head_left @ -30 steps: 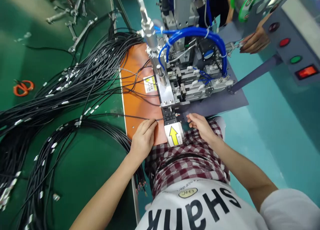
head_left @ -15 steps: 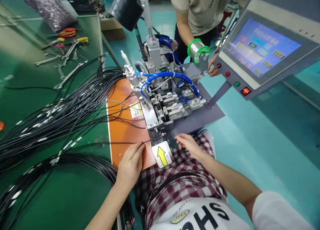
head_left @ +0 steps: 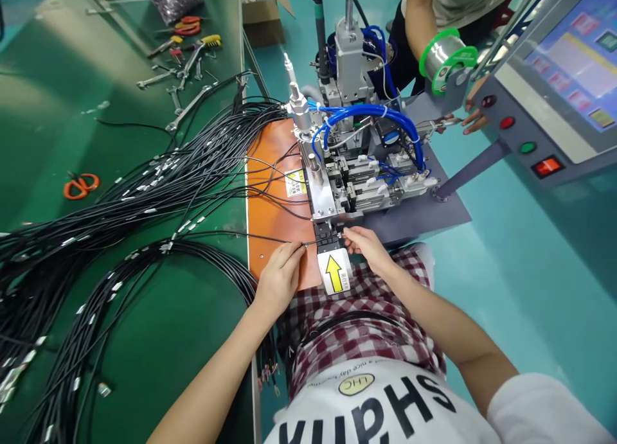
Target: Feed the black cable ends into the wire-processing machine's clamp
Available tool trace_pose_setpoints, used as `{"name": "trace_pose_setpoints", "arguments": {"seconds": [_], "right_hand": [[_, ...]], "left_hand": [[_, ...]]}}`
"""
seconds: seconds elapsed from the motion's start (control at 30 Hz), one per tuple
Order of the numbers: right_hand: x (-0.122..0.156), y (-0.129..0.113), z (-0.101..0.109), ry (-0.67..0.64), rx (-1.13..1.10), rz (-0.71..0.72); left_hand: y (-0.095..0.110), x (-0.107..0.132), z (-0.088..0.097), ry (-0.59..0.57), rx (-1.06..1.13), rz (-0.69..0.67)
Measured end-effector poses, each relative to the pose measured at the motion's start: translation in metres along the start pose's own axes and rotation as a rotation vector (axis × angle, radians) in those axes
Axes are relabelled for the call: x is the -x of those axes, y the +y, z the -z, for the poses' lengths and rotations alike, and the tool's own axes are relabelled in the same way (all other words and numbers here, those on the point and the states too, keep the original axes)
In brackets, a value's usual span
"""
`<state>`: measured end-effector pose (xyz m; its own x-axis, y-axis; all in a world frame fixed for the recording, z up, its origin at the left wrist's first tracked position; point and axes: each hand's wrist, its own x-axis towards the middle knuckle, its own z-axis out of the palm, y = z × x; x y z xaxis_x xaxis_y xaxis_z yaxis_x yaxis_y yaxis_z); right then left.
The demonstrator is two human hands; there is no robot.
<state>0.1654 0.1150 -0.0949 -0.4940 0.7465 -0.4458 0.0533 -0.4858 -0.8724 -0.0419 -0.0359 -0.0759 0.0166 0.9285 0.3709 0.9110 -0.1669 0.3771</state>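
My left hand (head_left: 279, 278) rests on the orange plate (head_left: 270, 206) and pinches a thin black cable (head_left: 231, 234) near its metal tip, which points into the small black fixture (head_left: 328, 241) at the front of the machine (head_left: 357, 161). My right hand (head_left: 367, 246) sits on the other side of that fixture, fingertips pinched at its right end on something too small to name. A white label with a yellow arrow (head_left: 334, 272) hangs just below the fixture, between my hands.
Bundles of black cables (head_left: 120, 206) cover the green bench. Orange scissors (head_left: 81, 186) lie at the left, wrenches and pliers (head_left: 186, 52) at the back. Another person's hand (head_left: 475, 117) works behind the machine, beside a solder spool (head_left: 446, 57) and a control panel with a screen (head_left: 554, 84).
The view swung about while my hands stayed at the fixture. My right hand moved in from just right of the fixture until its fingertips touched the fixture's end.
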Motion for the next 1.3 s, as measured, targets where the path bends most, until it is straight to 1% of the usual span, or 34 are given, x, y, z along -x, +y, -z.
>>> {"name": "trace_pose_setpoints", "arguments": {"seconds": [0.2, 0.27, 0.3, 0.33, 0.37, 0.4, 0.47, 0.5, 0.53, 0.57, 0.63, 0.7, 0.77, 0.83, 0.87, 0.93, 1.0, 1.07, 1.13, 1.2, 1.3], "right_hand": [[-0.005, -0.005, -0.007, 0.007, 0.024, 0.018], [-0.004, -0.005, -0.008, 0.022, 0.040, 0.038], [-0.002, -0.005, -0.007, 0.025, 0.051, 0.047], [0.000, -0.005, -0.005, 0.028, 0.063, 0.052], [0.003, -0.004, -0.001, 0.019, 0.079, 0.053], [0.006, -0.003, 0.003, 0.013, 0.093, 0.052], [0.013, -0.001, 0.014, 0.014, 0.111, 0.044], [0.017, -0.001, 0.019, 0.026, 0.116, 0.039], [0.022, 0.000, 0.024, 0.047, 0.118, 0.048], [0.026, 0.000, 0.026, 0.064, 0.119, 0.063], [0.035, -0.002, 0.028, 0.081, 0.122, 0.100], [0.044, -0.007, 0.025, 0.080, 0.139, 0.143], [0.054, -0.014, 0.021, 0.081, 0.175, 0.198], [0.063, -0.021, 0.016, 0.068, 0.217, 0.252], [0.068, -0.024, 0.014, 0.045, 0.239, 0.271], [0.076, -0.026, 0.009, -0.035, 0.280, 0.282], [0.081, -0.027, 0.003, -0.131, 0.324, 0.273], [0.083, -0.026, -0.002, -0.186, 0.377, 0.281], [0.083, -0.026, -0.005, -0.181, 0.386, 0.305], [0.082, -0.027, -0.006, -0.157, 0.359, 0.314], [0.081, -0.027, -0.004, -0.110, 0.311, 0.300]], "left_hand": [[0.002, -0.004, -0.002, -0.013, 0.011, 0.021], [0.007, -0.005, 0.006, -0.025, -0.012, 0.028], [0.011, -0.004, 0.013, -0.048, -0.026, 0.033], [0.016, -0.001, 0.023, -0.092, -0.042, 0.029], [0.021, 0.003, 0.034, -0.165, -0.056, 0.012], [0.027, 0.010, 0.046, -0.263, -0.072, -0.027], [0.038, 0.029, 0.068, -0.504, -0.109, -0.213], [0.043, 0.039, 0.077, -0.591, -0.153, -0.300], [0.046, 0.048, 0.083, -0.652, -0.215, -0.372], [0.048, 0.056, 0.087, -0.688, -0.283, -0.423], [0.047, 0.062, 0.089, -0.718, -0.387, -0.485], [0.041, 0.057, 0.088, -0.740, -0.390, -0.520], [0.035, 0.041, 0.088, -0.738, -0.298, -0.533], [0.030, 0.022, 0.088, -0.674, -0.150, -0.497], [0.030, 0.012, 0.088, -0.616, -0.072, -0.448], [0.032, -0.007, 0.083, -0.464, 0.065, -0.292], [0.038, -0.021, 0.072, -0.322, 0.155, -0.126], [0.043, -0.028, 0.058, -0.244, 0.192, -0.023], [0.048, -0.031, 0.043, -0.221, 0.196, 0.026], [0.051, -0.030, 0.031, -0.212, 0.190, 0.046], [0.055, -0.029, 0.020, -0.204, 0.203, 0.043]]}}
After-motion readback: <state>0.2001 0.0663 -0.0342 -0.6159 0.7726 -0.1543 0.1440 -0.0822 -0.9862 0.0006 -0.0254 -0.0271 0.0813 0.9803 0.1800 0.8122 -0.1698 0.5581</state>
